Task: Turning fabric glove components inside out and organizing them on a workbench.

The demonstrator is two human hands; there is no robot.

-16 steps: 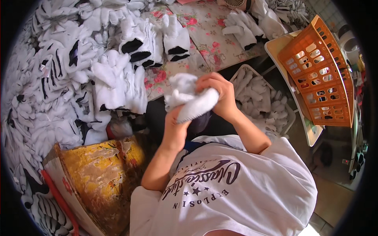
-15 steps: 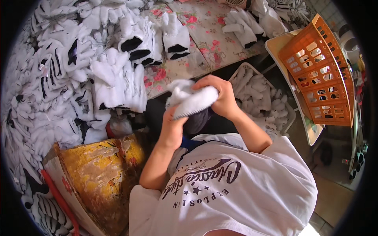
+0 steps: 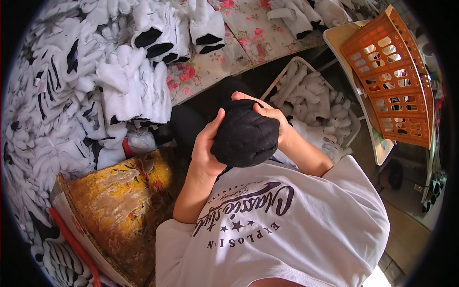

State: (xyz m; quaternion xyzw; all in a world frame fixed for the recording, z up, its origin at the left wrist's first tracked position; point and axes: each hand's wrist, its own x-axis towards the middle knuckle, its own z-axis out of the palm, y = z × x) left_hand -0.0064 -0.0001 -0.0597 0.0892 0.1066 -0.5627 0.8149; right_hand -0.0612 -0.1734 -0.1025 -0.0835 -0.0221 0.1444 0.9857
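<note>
In front of my chest I hold a bunched black glove lining [image 3: 245,136], its soft folds facing up. My left hand [image 3: 206,148] grips its left side, thumb along the upper edge. My right hand [image 3: 273,118] is closed around its far right side, with the thumb pressed on top. No white fabric shows on the bundle from here. Beyond it, to the left, lie white fluffy gloves [image 3: 129,88] in a row, black linings showing at their cuffs. More paired white gloves [image 3: 160,38] sit farther back.
A large heap of white gloves [image 3: 52,119] fills the left side. Flowered sheeting [image 3: 224,64] covers the table ahead. To the right are a bin [image 3: 354,136] of white gloves and an orange plastic basket [image 3: 406,115]. A worn yellow-brown panel [image 3: 114,196] stands near left, beside a red tube [image 3: 76,248].
The white glove piece in my hands has given way to a black bunched surface facing up. Both hands have come slightly nearer my chest and now cup it from the sides.
</note>
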